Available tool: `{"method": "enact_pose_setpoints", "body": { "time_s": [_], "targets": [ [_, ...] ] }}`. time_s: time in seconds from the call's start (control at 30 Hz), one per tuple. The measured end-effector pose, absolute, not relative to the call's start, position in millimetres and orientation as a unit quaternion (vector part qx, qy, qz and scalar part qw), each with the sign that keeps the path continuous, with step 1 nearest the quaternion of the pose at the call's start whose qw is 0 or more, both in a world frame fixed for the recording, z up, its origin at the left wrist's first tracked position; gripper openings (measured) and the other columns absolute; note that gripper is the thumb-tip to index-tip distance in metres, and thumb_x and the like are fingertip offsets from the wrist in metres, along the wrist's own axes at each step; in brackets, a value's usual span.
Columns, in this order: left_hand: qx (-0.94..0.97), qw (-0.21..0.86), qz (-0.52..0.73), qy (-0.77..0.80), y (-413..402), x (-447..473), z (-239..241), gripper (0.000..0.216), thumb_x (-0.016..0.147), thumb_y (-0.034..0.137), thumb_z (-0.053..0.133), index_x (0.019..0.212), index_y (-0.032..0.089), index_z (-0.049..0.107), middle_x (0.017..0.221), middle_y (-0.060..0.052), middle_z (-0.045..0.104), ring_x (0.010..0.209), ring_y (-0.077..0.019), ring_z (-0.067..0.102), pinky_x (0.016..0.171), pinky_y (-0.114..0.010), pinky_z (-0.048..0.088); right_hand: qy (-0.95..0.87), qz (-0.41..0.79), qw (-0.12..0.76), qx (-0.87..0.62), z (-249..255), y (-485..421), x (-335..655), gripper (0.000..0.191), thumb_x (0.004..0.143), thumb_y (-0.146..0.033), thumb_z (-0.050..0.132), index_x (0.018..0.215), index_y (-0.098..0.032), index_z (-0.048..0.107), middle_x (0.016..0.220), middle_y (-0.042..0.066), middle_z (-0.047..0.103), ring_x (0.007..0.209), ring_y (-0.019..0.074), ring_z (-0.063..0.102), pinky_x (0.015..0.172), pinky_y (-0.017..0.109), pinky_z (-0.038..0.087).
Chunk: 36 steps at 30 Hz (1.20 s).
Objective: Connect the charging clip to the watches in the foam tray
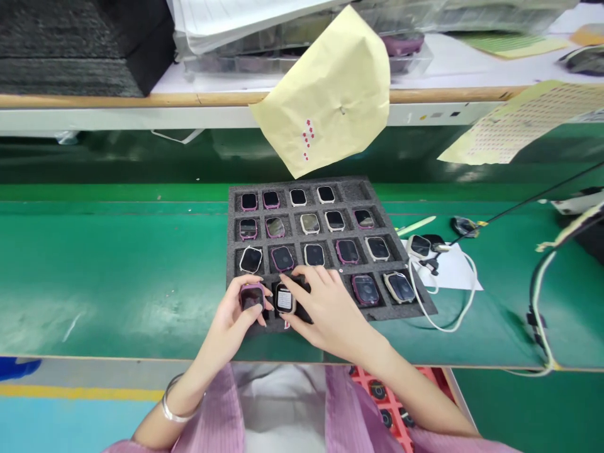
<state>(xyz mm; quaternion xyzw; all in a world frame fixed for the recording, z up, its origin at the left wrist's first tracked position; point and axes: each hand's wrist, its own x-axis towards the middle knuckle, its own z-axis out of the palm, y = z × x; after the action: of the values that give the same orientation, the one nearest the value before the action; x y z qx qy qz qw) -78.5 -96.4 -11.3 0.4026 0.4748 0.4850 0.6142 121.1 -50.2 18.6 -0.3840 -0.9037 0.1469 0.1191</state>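
A dark foam tray (pixel 406 301) lies on the green bench with several small watch bodies in its pockets, some pink-framed, some cream-framed. My left hand (pixel 234 318) is closed on a pink-framed watch (pixel 251 296) at the tray's near left corner. My right hand (pixel 325 308) rests over the tray's near row, its fingers pinching a cream-framed watch (pixel 284 299) with a lit white screen. The two watches sit side by side, a finger's width apart.
A yellow paper sheet (pixel 330 94) with red dots hangs from the shelf above the tray. Right of the tray, a watch on a white cable (pixel 443 308) lies on white paper (pixel 457 270), with a pen (pixel 415 225). A red tray (pixel 391 402) sits below the bench edge.
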Motion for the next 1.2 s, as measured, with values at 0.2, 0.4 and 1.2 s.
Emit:
{"method": "enact_pose_setpoints", "body": {
  "time_s": [0.2, 0.4, 1.2],
  "targets": [
    [0.41, 0.583, 0.471, 0.52, -99.9, -79.3, -6.6, 0.031, 0.084, 0.024, 0.062, 0.113, 0.022, 0.05, 0.097, -0.005, 0.061, 0.076, -0.0158, 0.062, 0.062, -0.026, 0.052, -0.886, 0.161, 0.098, -0.424, 25.8, -48.8, 167.4, 0.026, 0.097, -0.027, 0.049, 0.117, -0.016, 0.06, 0.108, 0.013, 0.063, 0.098, 0.0297, 0.057, 0.083, 0.047, 0.048],
    [0.438, 0.568, 0.424, 0.553, -98.6, -89.3, -3.7, 0.032, 0.083, 0.023, 0.062, 0.11, 0.022, 0.046, 0.086, 0.0, 0.059, 0.063, -0.0115, 0.057, 0.053, -0.022, 0.045, -0.832, 0.17, 0.132, -0.512, 2.7, -66.3, 161.8, 0.026, 0.093, -0.016, 0.052, 0.118, -0.012, 0.057, 0.111, 0.016, 0.056, 0.092, 0.0289, 0.063, 0.08, 0.044, 0.054],
    [0.477, 0.532, 0.407, 0.569, -85.5, -75.2, -9.4, 0.024, 0.082, 0.016, 0.059, 0.096, 0.023, 0.042, 0.071, 0.008, 0.043, 0.043, -0.0045, 0.043, 0.041, -0.018, 0.03, -0.363, 0.802, 0.387, -0.275, 4.8, -41.7, 144.5, 0.043, 0.092, -0.03, 0.061, 0.134, -0.031, 0.052, 0.113, 0.012, 0.066, 0.053, 0.0103, 0.056, 0.04, 0.019, 0.045]
  ]
}}
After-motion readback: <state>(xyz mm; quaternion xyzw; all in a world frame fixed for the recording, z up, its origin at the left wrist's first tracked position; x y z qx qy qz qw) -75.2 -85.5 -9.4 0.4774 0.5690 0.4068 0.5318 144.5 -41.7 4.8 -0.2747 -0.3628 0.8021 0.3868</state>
